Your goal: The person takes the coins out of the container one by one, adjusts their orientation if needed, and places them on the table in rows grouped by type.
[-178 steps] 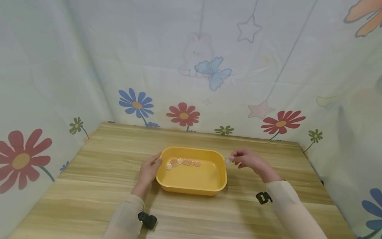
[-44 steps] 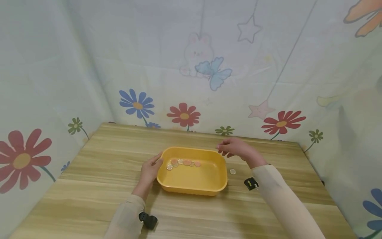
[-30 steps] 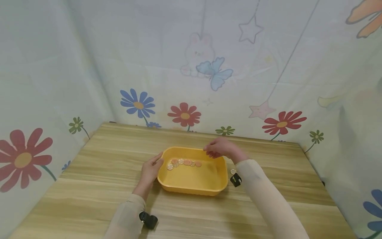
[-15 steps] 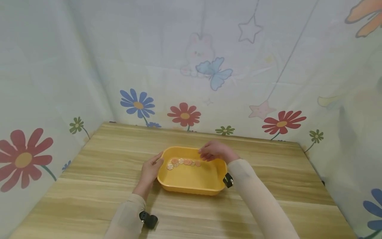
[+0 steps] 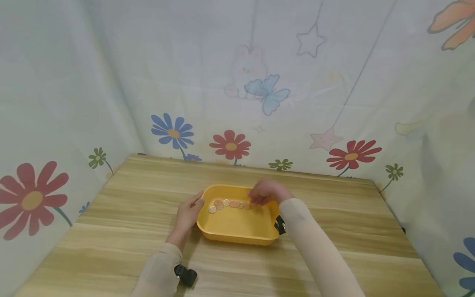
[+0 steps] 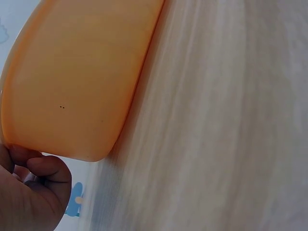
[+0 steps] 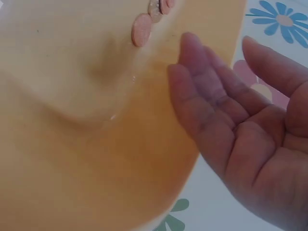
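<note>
A yellow plastic tray stands on the table. Along its back wall lies a row of several copper and silver coins, with a copper coin at the right end and a silver coin at the left. My left hand grips the tray's left rim, thumb over the edge; the left wrist view shows the hand at the tray's corner. My right hand is over the tray's back right part, fingertips close to the end copper coin. In the right wrist view that hand holds nothing, its fingers loosely bent and apart from the coin.
The wood-grain table extends around the tray on all sides. A printed curtain with flowers rises behind the table and at both sides. A black wrist camera is strapped to the left sleeve, another to the right.
My right hand held a silver coin beside the tray, left it on the table, then moved left over the tray and lowered. My right sleeve now hides that coin. The left hand has stayed put.
</note>
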A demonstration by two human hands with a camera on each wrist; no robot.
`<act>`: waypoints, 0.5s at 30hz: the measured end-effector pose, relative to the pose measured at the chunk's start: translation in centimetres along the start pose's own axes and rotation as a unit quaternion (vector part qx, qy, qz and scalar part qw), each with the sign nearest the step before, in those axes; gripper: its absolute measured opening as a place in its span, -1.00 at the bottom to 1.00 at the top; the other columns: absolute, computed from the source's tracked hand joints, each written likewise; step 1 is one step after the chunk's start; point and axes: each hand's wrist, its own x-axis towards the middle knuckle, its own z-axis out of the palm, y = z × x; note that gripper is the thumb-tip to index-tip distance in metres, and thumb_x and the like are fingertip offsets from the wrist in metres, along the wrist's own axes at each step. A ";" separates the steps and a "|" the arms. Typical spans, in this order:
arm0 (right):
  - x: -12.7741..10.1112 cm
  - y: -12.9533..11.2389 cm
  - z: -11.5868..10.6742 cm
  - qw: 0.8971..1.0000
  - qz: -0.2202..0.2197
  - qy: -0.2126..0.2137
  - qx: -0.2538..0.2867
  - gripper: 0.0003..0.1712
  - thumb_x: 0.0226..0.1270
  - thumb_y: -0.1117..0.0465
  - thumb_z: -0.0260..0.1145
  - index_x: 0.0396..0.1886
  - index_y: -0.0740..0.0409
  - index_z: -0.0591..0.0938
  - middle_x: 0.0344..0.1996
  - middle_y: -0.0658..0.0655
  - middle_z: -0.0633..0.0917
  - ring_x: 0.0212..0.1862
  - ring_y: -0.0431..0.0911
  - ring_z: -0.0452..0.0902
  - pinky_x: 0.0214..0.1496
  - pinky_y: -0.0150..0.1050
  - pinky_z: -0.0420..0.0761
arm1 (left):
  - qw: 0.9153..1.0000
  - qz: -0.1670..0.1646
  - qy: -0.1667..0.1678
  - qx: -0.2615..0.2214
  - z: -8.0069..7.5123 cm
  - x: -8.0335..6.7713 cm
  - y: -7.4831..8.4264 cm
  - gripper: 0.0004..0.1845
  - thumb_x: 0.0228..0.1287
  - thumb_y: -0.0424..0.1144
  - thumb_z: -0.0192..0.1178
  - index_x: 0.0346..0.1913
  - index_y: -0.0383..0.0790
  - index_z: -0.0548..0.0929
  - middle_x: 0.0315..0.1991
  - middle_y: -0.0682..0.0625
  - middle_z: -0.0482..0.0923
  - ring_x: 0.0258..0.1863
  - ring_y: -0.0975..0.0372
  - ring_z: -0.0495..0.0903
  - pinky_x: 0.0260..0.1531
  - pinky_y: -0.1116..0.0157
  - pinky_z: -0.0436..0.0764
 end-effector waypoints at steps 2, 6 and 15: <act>0.1 0.0 0.2 1.000 0.014 -0.004 -0.018 -0.72 0.48 0.21 0.26 -0.20 0.40 0.71 -0.41 0.15 0.76 -0.41 -0.15 0.58 -0.24 -0.35 0.74 | 1.000 0.000 0.001 -0.002 0.0 0.0 0.0 -0.52 0.54 -0.16 0.10 0.45 -0.08 0.47 0.23 -0.43 0.58 -0.23 0.20 0.70 -0.30 0.40 0.75; 0.4 -0.2 0.7 0.998 0.039 -0.017 -0.037 -0.76 0.41 0.28 0.26 -0.24 0.43 0.71 -0.49 0.12 0.72 -0.45 -0.16 0.60 -0.26 -0.36 0.73 | 1.000 -0.001 -0.002 -0.006 0.0 0.1 0.0 -0.52 0.55 -0.15 0.10 0.45 -0.09 0.47 0.22 -0.42 0.58 -0.26 0.23 0.70 -0.31 0.41 0.75; 0.8 -0.6 1.5 0.995 0.082 -0.042 -0.040 -0.76 0.40 0.36 0.25 -0.16 0.52 0.70 -0.44 0.18 0.71 -0.40 -0.11 0.59 0.08 -0.17 0.79 | 1.000 0.003 -0.005 -0.014 0.0 0.1 0.1 -0.52 0.55 -0.17 0.10 0.45 -0.11 0.46 0.27 -0.43 0.55 -0.28 0.27 0.69 -0.31 0.40 0.76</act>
